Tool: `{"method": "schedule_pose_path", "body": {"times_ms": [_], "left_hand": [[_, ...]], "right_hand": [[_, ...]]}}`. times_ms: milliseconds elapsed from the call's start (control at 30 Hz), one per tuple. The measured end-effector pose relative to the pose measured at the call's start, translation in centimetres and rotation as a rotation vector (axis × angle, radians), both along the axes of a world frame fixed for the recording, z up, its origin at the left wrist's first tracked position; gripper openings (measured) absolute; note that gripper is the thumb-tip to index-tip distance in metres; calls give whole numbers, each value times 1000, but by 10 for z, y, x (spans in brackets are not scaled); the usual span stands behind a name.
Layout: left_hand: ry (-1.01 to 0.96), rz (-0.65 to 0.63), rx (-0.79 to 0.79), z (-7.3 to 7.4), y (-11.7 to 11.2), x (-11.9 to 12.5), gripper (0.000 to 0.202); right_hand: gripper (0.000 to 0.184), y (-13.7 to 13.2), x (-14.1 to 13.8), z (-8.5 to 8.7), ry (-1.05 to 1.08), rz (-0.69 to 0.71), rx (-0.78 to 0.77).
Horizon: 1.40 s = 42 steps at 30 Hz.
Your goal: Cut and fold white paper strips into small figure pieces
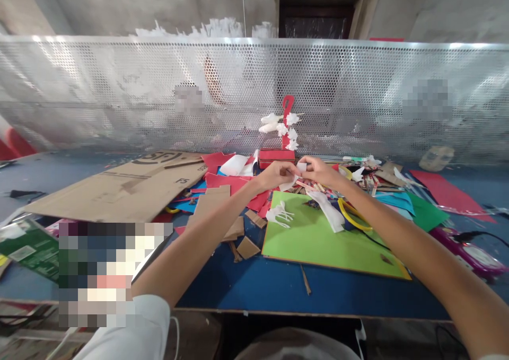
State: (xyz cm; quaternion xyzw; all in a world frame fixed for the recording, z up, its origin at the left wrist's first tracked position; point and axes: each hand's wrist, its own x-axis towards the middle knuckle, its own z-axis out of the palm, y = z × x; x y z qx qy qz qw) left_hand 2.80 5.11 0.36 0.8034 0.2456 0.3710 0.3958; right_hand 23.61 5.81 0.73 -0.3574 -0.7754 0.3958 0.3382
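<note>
white paper scrap (pixel 299 169) near the far edge of the table (pixel 246 291), beside the red stand (pixel 287 117): left hand (pixel 274 175) and right hand (pixel 322 170) both closed on it; gentle, even fingertip pressure should avoid tearing.

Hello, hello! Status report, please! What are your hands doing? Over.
Left hand and right hand both pinching a white paper piece. Held by the green sheet, far edge. White cutouts lie below, not blocking.
</note>
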Motion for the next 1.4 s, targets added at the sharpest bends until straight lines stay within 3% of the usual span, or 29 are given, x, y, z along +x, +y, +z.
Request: {"method": "schedule_pose_path", "body": {"times_ms": [467,867,1000,1400], "left_hand": [[4,74,123,-6,7,-2,14],[-119,228,54,-19,24,0,12],[-109,225,87,-18,24,1,13],[-99,206,40,-15,21,1,10]], "right_hand": [[50,-2,1,-2,-108,68,15],[33,-3,-6,0,-75,28,39],[41,-9,-10,-1,-34,17,2],[34,-6,-14,-6,-38,-44,85]]}}
